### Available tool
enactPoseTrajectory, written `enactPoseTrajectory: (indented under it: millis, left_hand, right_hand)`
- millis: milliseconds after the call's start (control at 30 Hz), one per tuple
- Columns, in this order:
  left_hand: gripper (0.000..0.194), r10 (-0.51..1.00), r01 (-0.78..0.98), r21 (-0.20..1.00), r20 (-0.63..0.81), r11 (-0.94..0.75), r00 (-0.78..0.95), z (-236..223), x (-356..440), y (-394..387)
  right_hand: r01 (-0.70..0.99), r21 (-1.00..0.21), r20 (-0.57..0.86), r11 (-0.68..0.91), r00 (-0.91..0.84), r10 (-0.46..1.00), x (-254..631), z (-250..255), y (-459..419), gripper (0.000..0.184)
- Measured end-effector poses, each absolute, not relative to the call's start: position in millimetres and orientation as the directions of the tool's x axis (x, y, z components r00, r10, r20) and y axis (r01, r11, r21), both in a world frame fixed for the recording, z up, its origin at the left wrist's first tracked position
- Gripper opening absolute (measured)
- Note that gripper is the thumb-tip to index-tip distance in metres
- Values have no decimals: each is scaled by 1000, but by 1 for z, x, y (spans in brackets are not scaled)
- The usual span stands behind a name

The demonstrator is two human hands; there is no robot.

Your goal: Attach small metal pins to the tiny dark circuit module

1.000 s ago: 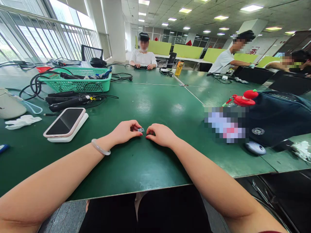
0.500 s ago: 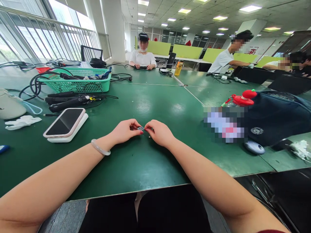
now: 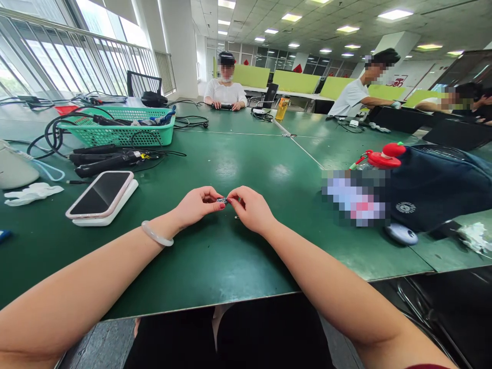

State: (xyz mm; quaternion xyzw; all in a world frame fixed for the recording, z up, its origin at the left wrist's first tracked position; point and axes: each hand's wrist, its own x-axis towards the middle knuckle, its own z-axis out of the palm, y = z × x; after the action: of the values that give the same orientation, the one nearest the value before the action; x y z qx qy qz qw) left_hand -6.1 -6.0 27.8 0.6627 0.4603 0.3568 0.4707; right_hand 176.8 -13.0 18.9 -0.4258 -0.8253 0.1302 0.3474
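Observation:
Over the middle of the table, my left hand (image 3: 199, 204) pinches a small dark piece with silvery speckles (image 3: 222, 200) between thumb and fingers. Its exact kind is too small to make out. My right hand (image 3: 249, 209) is closed too, thumb and forefinger pinched at the right end of that same piece. Fingers cover part of it. A tiny pale bit (image 3: 236, 217) lies on the green table (image 3: 200, 266) just below my right fingertips.
On the left are a phone (image 3: 100, 195) on a white box, a black folded umbrella-like bundle (image 3: 102, 161), a green basket (image 3: 126, 134) with cables, and tissue (image 3: 34, 193). A dark bag (image 3: 442, 184) and a mouse (image 3: 402, 234) lie right. Other people sit across the table.
Both hands stay nearly in place. My right fingertips have closed up against the small piece, which has tilted slightly. The view has shifted a little.

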Motion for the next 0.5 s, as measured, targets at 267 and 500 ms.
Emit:
enactPoseTrajectory:
  millis: [267, 500]
  left_hand:
    - [31, 950, 283, 944, 82, -171, 302, 26, -6, -6]
    - [33, 954, 305, 932, 112, -198, 280, 27, -6, -7]
  right_hand:
    - [598, -590, 425, 543, -341, 838, 175, 20, -13, 13]
    - [588, -625, 409, 514, -315, 857, 175, 18, -13, 15]
